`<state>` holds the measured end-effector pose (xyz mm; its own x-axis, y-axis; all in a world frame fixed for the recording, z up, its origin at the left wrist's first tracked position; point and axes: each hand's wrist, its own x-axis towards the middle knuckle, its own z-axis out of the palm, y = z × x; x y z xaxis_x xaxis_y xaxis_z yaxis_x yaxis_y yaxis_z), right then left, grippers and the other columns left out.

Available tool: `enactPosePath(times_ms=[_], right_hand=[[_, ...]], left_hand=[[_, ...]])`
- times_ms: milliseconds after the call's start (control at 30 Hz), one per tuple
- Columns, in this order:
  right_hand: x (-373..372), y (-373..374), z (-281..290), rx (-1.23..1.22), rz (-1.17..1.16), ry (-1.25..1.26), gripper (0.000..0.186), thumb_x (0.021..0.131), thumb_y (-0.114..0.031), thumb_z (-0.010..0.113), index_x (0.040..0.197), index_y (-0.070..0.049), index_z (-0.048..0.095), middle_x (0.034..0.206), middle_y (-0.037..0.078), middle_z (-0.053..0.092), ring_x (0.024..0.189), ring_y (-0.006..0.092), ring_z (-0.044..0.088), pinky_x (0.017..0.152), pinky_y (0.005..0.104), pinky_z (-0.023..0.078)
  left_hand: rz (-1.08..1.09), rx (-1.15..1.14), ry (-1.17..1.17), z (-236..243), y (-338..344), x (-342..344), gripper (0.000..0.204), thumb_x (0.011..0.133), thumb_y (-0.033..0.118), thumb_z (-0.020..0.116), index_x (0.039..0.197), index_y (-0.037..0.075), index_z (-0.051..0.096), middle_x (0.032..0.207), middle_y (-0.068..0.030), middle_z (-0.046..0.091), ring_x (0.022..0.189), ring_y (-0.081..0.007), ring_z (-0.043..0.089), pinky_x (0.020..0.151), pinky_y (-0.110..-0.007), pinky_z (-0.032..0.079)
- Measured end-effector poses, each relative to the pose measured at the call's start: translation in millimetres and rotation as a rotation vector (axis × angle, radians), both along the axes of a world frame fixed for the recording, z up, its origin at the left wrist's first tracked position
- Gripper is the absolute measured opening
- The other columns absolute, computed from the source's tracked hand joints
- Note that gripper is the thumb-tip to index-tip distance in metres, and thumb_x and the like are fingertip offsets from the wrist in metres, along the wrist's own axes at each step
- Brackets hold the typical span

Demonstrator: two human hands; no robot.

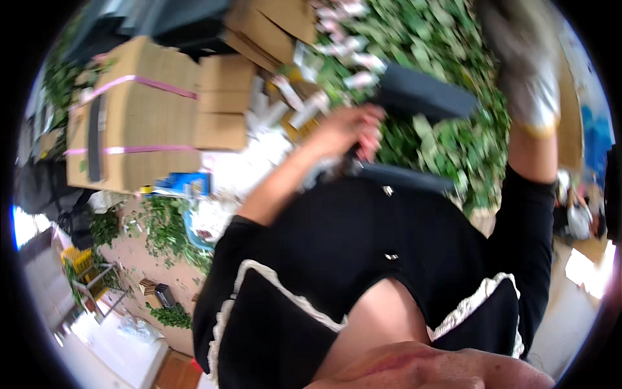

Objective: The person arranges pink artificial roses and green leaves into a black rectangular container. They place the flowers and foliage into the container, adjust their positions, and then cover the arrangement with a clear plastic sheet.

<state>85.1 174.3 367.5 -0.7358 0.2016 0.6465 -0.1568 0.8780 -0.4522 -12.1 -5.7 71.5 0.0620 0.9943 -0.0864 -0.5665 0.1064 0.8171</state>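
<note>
My bare left hand [355, 129] is in front of my body with its fingers curled closed. A dark piece seems to lie in its grip, but blur hides what it is. Just beyond the fingers is a dark grey, flat block [424, 92]; a second dark bar [405, 176] runs close to my black top. My right hand [531, 65], in a whitish glove, reaches up at the far right, so smeared by motion that its fingers do not show. Between the hands spreads a heap of leafy green stems [434, 139], with pink and white wrapped flower heads [343, 45] at its far left.
A large cardboard box [155, 97] tied with pink straps stands at the left, smaller cartons [223, 97] beside it. White paper [249, 165] and a blue box [181, 184] lie nearer. Leaf scraps [165, 223] litter the floor, and a metal-framed stand [97, 282] is farther left.
</note>
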Motion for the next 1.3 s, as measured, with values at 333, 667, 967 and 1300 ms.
enactPosePath(times_ms=[333, 667, 967, 1300], right_hand=[[95, -47, -129, 0.101, 0.152, -0.708, 0.016, 0.081, -0.018, 0.06, 0.093, -0.009, 0.062, 0.078, 0.009, 0.064, 0.065, 0.0256, 0.065, 0.06, 0.0365, 0.053], [86, -14, -164, 0.006, 0.135, -0.726, 0.034, 0.084, -0.012, 0.06, 0.118, -0.007, 0.061, 0.099, 0.013, 0.069, 0.084, 0.0292, 0.068, 0.073, 0.0375, 0.055], [80, 21, -85, 0.421, -0.149, 0.138, 0.038, 0.087, -0.01, 0.065, 0.122, 0.003, 0.054, 0.109, 0.019, 0.067, 0.104, 0.0281, 0.065, 0.09, 0.0367, 0.054], [92, -29, -76, -0.064, -0.261, -0.482, 0.02, 0.089, -0.013, 0.067, 0.107, -0.005, 0.069, 0.097, 0.012, 0.072, 0.084, 0.0222, 0.07, 0.073, 0.0312, 0.056]], left_hand=[[0.199, -0.407, -0.134, 47, 0, 8, 0.046, 0.103, 0.033, 0.044, 0.13, -0.003, 0.053, 0.124, -0.0151, 0.062, 0.111, -0.0214, 0.062, 0.091, -0.035, 0.054], [0.398, -0.404, 0.636, 39, -40, -33, 0.025, 0.095, 0.013, 0.061, 0.113, -0.005, 0.063, 0.097, -0.0108, 0.07, 0.084, -0.0139, 0.067, 0.073, -0.029, 0.056], [0.833, 0.254, 0.801, 137, 1, -83, 0.024, 0.093, 0.001, 0.06, 0.116, -0.008, 0.058, 0.1, -0.0174, 0.068, 0.076, -0.0226, 0.068, 0.065, -0.031, 0.058], [0.559, -0.812, 1.16, 66, -61, -157, 0.024, 0.096, 0.009, 0.057, 0.114, -0.007, 0.056, 0.098, -0.0157, 0.069, 0.07, -0.0195, 0.071, 0.063, -0.029, 0.056]])
